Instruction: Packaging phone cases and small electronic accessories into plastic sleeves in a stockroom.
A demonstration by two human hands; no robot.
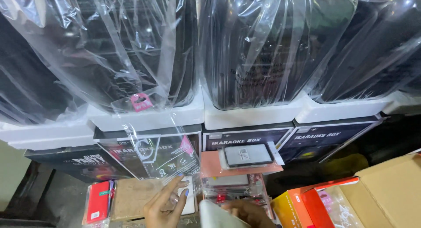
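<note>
While your left hand (pixel 165 204) pinches the lower edge of a clear plastic sleeve (pixel 160 155) between thumb and fingers, the film hangs loose, so it could slip free or crease if you tug; my read only. The sleeve stands with its long axis nearly vertical, leaning top-left, open end unclear, lower edge down at your fingers. It sits in front of the dark printed boxes (pixel 144 151) under the white foam trays (pixel 147 116). Left of it, a red packet (pixel 98 202) lies by the cardboard sheet (pixel 130 196), close enough to get swept. Your right hand (pixel 245 212) is low at the frame's bottom edge, curled over a pale flat item (pixel 217 215); grip partly cut off, can't tell how firm. Right of that, the orange carton (pixel 291 207) edge could snag the film.
</note>
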